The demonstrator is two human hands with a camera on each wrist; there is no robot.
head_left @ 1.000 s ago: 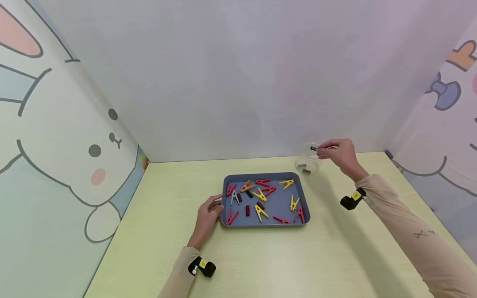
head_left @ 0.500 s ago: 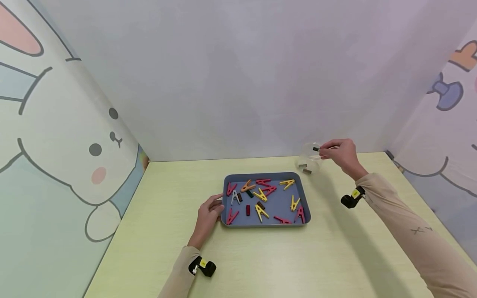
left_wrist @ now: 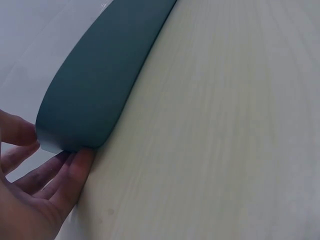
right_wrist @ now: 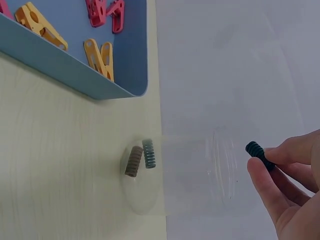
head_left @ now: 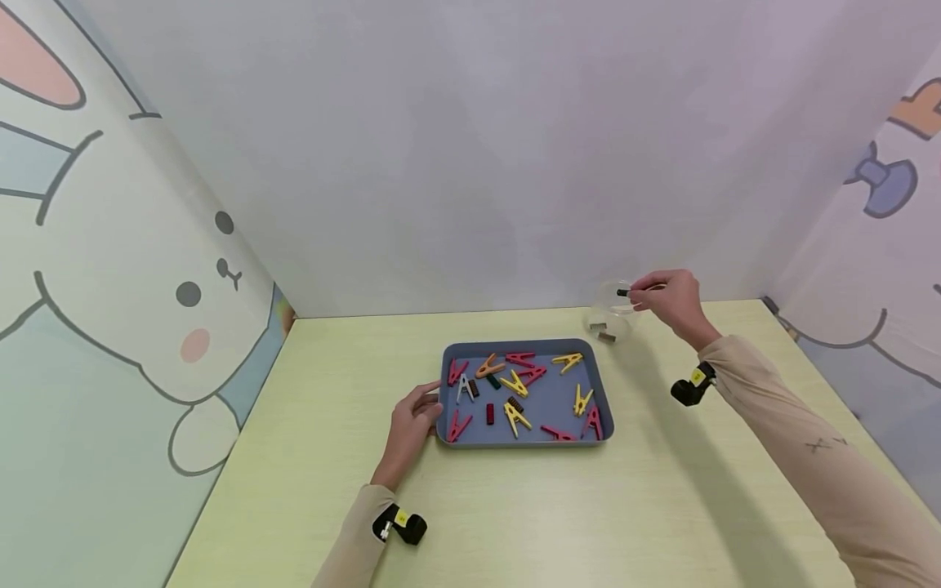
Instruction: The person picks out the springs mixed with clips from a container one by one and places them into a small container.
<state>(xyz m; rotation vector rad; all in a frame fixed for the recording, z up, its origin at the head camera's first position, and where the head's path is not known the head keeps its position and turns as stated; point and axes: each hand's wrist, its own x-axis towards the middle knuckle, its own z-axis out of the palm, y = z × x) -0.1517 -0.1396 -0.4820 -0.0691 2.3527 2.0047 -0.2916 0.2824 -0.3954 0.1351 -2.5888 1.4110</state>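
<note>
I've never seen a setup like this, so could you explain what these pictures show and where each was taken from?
There's no machine here, just a person's two bare hands. The wide picture comes from a camera on the head; the two close ones come from cameras on the wrists.

On the table lies a blue-gray tray of plastic clips and small coil springs. Beyond its far right corner stands a clear plastic cup with two springs inside, one reddish-brown, one grayish-green.

The left hand touches the tray's left end. The right hand pinches a dark green spring near the cup's mouth.
</note>
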